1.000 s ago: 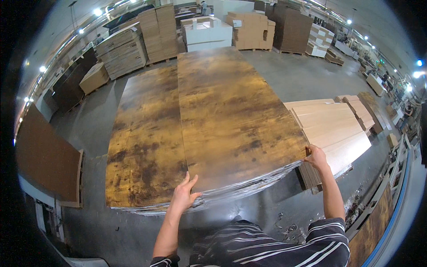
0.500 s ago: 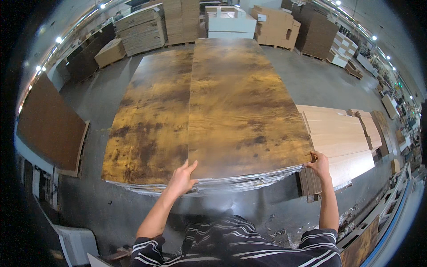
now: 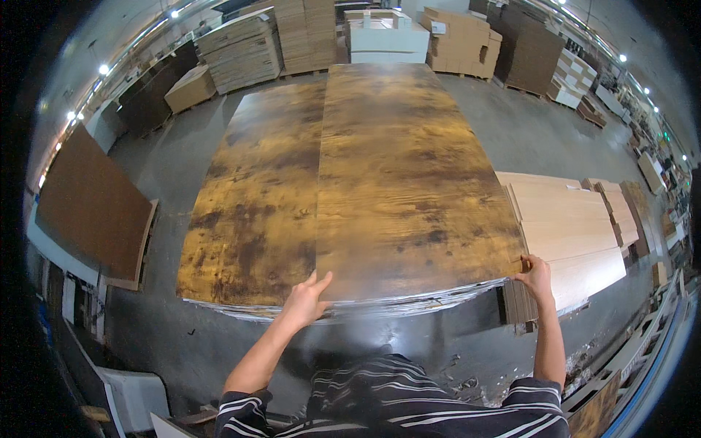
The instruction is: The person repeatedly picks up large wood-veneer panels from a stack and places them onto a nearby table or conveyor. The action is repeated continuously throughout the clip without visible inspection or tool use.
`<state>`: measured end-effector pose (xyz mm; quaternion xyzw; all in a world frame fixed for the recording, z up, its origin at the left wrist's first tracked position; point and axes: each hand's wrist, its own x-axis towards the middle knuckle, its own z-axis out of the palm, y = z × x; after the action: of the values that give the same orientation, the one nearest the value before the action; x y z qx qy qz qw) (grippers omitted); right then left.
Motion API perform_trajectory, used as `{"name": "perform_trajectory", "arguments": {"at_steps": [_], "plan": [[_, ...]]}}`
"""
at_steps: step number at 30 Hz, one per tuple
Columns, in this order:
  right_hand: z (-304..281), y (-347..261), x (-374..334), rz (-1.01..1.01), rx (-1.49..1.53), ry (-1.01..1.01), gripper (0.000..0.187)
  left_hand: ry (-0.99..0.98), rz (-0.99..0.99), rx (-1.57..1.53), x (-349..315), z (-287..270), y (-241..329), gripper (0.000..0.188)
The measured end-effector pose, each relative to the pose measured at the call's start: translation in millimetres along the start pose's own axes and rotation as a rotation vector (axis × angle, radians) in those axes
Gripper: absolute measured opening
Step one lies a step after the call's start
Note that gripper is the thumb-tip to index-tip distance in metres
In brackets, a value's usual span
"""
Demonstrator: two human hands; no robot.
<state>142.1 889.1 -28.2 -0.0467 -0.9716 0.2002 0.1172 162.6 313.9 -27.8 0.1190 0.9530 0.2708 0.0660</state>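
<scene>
Two large wood-look panels with dark brown and golden grain lie side by side on top of a tall stack. The longer right panel [image 3: 416,197] slightly overlaps or abuts the left panel [image 3: 248,212] along a straight seam; I cannot tell which. My left hand [image 3: 307,299] grips the right panel's near left corner by the seam, thumb above, with the other fingers partly hidden at the edge. At its near right corner, my right hand [image 3: 537,277] pinches the edge with bent fingers. Beneath, the stack's pale, ragged sheet edges [image 3: 409,305] show along the front.
Light wood boards [image 3: 562,219] lie stacked close by on the right. A large brown board [image 3: 95,201] stands at the left. Cardboard stacks [image 3: 241,51] and a white stack [image 3: 387,44] line the far side. Scraps [image 3: 467,383] litter the grey floor near me.
The whole view has shifted slightly, so the scene sits a little further right. Both hands keep their places at the right panel's near corners; no clear panel movement shows.
</scene>
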Motion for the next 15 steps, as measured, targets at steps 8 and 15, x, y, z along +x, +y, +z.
{"name": "perform_trajectory", "arguments": {"at_steps": [8,15], "plan": [[-5.5,-3.7,8.7,0.102,0.123,-0.045,0.062,-0.005,0.076,0.055,10.0,-2.0,-6.3,0.075],[7.7,4.7,10.7,0.042,-0.162,-0.114,0.054,-0.015,0.037,-0.016,7.8,-8.2,-1.2,0.073]]}}
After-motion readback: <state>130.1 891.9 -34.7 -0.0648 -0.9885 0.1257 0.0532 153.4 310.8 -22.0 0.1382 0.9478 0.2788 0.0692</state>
